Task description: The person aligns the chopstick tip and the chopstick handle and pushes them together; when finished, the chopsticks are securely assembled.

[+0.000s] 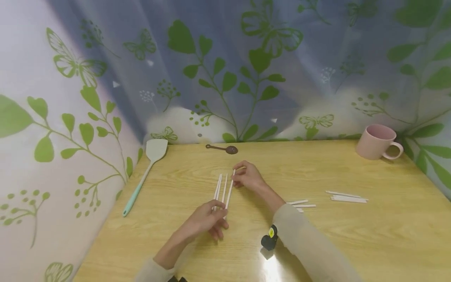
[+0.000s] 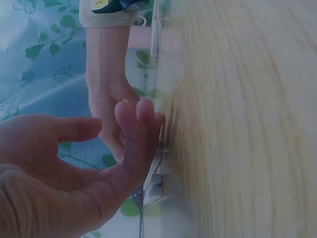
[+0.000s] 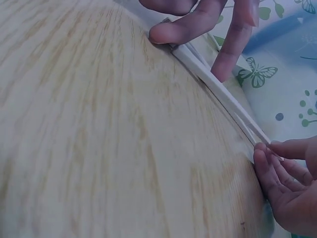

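1. Leaf-printed cloth (image 1: 306, 90) backed the bench (image 1: 391, 239).
2. A white stick (image 1: 230, 193) ran lengthwise toward the person from the right grip (image 1: 248, 177), which pinched its far end.
3. The left grip (image 1: 208, 219), thumb apart, holding nothing, was nearer its other end.
4. More sticks (image 1: 224, 188) lay left of the right grip.

Yellow label, no legible words or numbers
In the head view, low in the frame and right of centre, a round yellow label (image 1: 271, 232) stands on the small black device (image 1: 269, 243) by the right sleeve (image 1: 313, 243); any marks on it are too small to read. In the left wrist view, yellow shows on the device at the upper left, against the top edge, its faint marks too blurred to make out.
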{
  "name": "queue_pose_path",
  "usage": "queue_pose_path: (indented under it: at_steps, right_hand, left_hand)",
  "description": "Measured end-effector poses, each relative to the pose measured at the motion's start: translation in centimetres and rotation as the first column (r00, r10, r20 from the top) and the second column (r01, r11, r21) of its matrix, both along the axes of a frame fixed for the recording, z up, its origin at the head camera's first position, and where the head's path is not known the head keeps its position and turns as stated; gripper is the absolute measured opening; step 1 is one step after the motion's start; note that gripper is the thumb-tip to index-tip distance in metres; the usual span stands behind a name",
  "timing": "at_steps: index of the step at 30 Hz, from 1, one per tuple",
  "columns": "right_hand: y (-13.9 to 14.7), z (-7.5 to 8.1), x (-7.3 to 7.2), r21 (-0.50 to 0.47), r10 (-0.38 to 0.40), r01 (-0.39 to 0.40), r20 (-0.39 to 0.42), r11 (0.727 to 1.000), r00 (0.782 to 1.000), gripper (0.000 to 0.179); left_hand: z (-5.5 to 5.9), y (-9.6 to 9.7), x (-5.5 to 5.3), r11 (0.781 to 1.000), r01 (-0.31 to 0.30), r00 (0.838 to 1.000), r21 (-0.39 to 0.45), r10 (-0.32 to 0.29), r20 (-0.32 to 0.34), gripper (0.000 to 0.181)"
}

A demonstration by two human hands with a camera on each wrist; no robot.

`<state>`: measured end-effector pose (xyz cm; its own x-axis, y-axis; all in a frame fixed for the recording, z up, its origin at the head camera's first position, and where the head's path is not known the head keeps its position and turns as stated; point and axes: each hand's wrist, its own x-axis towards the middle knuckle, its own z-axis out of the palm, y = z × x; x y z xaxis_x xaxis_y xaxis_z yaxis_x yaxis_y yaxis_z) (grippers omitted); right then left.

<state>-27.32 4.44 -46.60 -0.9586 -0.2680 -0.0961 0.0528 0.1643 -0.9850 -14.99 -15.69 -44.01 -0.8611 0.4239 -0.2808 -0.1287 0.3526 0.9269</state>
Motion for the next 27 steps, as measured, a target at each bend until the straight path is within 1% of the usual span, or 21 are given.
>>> queue_pose_path:
  at_steps: [4, 7, 12, 16, 20, 23, 27]
  right_hand:
    - [-0.5, -0.3, 0.0, 0.013, -0.015, 0.015, 0.001, 1.000, 1.000, 0.040]
    - [-0.6, -0.6, 0.0, 0.006, -0.021, 0.021, 0.002, 1.000, 1.000, 0.039]
    - [0.0, -1.0, -0.1, 0.031, -0.031, 0.030, 0.020, 0.999, 0.999, 0.039]
    - [0.9, -0.8, 0.1, 0.073, 0.005, -0.008, 0.032, 0.997, 0.999, 0.039]
    - [1.1, -0.2, 0.0, 0.096, 0.018, -0.021, 0.027, 0.995, 0.999, 0.035]
    - [0.7, 0.1, -0.2, 0.094, 0.033, -0.035, 0.020, 0.995, 0.999, 0.032]
    - [-0.3, 0.4, -0.5, 0.064, 0.075, -0.076, 0.024, 0.995, 0.997, 0.031]
  left_hand:
    - [0.1, -0.1, 0.3, 1.000, -0.005, 1.000, -0.023, 0.005, -0.004, 0.055]
    - [0.0, 0.0, 0.5, 0.999, -0.021, 1.000, -0.045, 0.020, -0.013, 0.056]
    - [-0.2, 0.8, 0.6, 0.997, -0.029, 0.999, -0.067, 0.028, -0.024, 0.056]
    - [-0.2, 1.6, 0.8, 0.998, -0.030, 0.999, -0.058, 0.029, -0.021, 0.055]
    - [0.0, 1.9, 0.9, 0.998, -0.035, 0.999, -0.050, 0.034, -0.028, 0.056]
    - [0.2, 1.5, 0.9, 0.997, -0.038, 0.998, -0.064, 0.035, -0.044, 0.056]
    - [0.6, 0.6, 0.8, 0.995, -0.040, 0.997, -0.095, 0.034, -0.064, 0.057]
